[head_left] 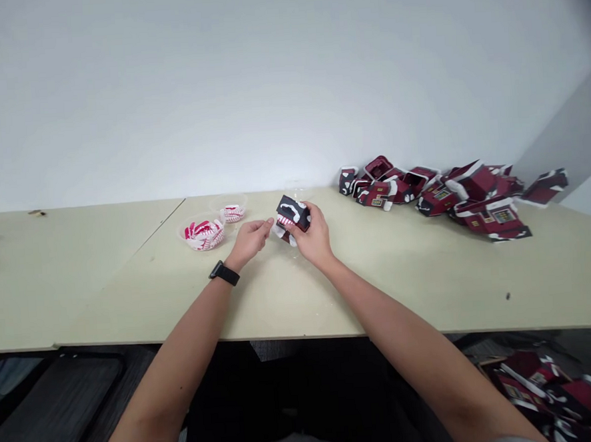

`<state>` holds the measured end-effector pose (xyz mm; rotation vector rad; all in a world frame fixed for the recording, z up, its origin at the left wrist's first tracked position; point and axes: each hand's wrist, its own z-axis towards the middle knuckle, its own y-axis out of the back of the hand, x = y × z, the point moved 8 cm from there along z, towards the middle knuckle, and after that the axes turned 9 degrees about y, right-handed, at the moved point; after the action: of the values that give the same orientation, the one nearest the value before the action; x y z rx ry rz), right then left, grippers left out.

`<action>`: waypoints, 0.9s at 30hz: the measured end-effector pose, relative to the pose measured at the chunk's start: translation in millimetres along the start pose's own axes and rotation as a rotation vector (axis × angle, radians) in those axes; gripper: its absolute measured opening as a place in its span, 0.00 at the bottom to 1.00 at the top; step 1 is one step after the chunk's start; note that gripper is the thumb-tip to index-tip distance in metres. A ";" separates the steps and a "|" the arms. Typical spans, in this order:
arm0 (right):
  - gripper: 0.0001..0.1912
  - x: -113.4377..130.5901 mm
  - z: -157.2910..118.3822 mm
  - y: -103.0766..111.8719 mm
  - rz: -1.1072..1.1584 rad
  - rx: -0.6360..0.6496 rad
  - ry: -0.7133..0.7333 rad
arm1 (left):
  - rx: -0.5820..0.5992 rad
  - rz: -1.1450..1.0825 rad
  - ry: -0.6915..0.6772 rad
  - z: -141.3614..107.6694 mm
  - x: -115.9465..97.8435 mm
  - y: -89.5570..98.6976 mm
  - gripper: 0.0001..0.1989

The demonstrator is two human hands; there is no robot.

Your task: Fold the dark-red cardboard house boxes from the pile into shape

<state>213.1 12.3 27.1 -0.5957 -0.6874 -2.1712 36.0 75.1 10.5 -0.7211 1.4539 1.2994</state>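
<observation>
A small folded-card house model (pixel 292 214) is held up off the worktop (pixel 404 288), a little way in from its far edge and near the middle of its length. Its roof panels are dark, almost black, with curved white strips laid over them like snow. It sits tilted, with one end angled down and toward the camera. Along the lower side runs a pink-and-white strip with a toothed edge. A pale, whitish piece sticks out beneath the lower corner; its exact shape is hard to make out. The walls are mostly hidden.
</observation>
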 end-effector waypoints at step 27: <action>0.31 12.4 -8.5 -15.4 0.247 0.100 -0.081 | 0.141 -0.145 -0.053 -7.3 -11.9 -13.2 0.28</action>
<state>192.0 9.0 23.9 -0.6812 -0.7213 -1.8817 49.6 62.7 16.4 -0.6804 1.4085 1.0860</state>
